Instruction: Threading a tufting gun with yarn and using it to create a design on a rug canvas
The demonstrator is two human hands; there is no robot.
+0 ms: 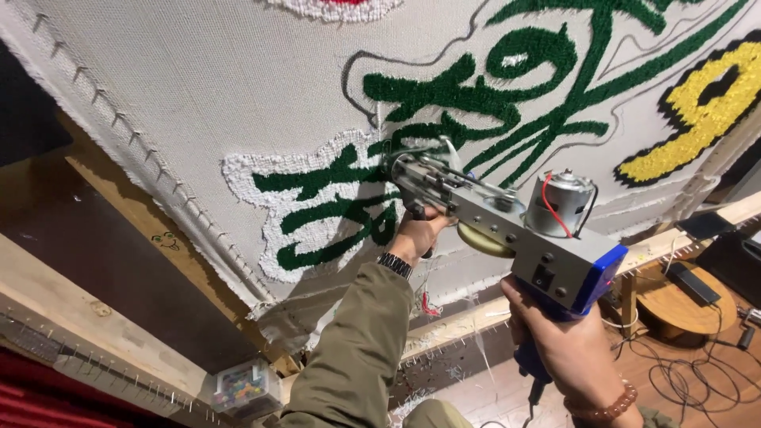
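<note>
Fingers of both hands wrapped tight on the gun (507, 226), tip in the cloth (198, 87) near its lower edge.

Left hand (418, 231) grips the front handle under the barrel; right hand (559, 337) is closed round the blue rear grip, trigger finger hidden so can't tell if it's pressed. Needle end sits in green pile (333, 202) beside the white outline (254, 170), just above the frame (119, 238) rail. To run this well, I'd keep the foot pressed flat and square to the cloth, push steadily, steer with the front hand, and stay inside the outline. Yarn feed looks slack enough; watch it near the motor (559, 202).
</note>
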